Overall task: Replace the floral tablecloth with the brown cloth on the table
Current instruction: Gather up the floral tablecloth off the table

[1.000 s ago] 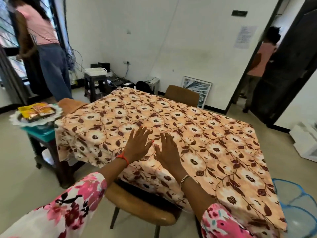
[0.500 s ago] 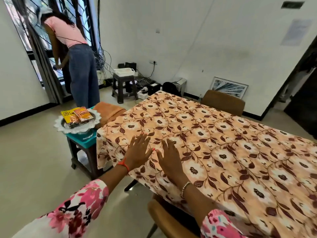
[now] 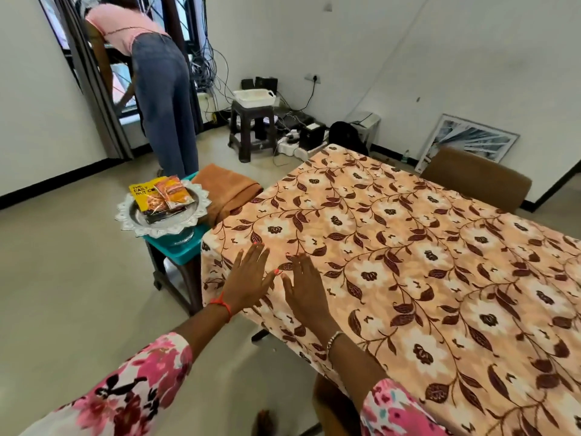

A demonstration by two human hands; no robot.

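Now my left hand (image 3: 248, 278) and right hand (image 3: 306, 286), fingers straight and gripping nothing, have slid to the near corner of the floral tablecloth (image 3: 408, 247), seemingly resting on it, with the folded brown cloth (image 3: 226, 191) just beyond, so lifting it off comes next.

— How do the hands lie?
— The left hand (image 3: 248, 281) and the right hand (image 3: 306, 289) are side by side, palms down, fingers straight, slightly spread and pointing away from the body.
— Do they touch each other?
— The thumb tips come very close; I cannot tell whether they meet.
— And behind the fingers?
— Straight wrists. The left forearm (image 3: 201, 328) comes in slanting from the left, and the right forearm (image 3: 352, 357) from below.
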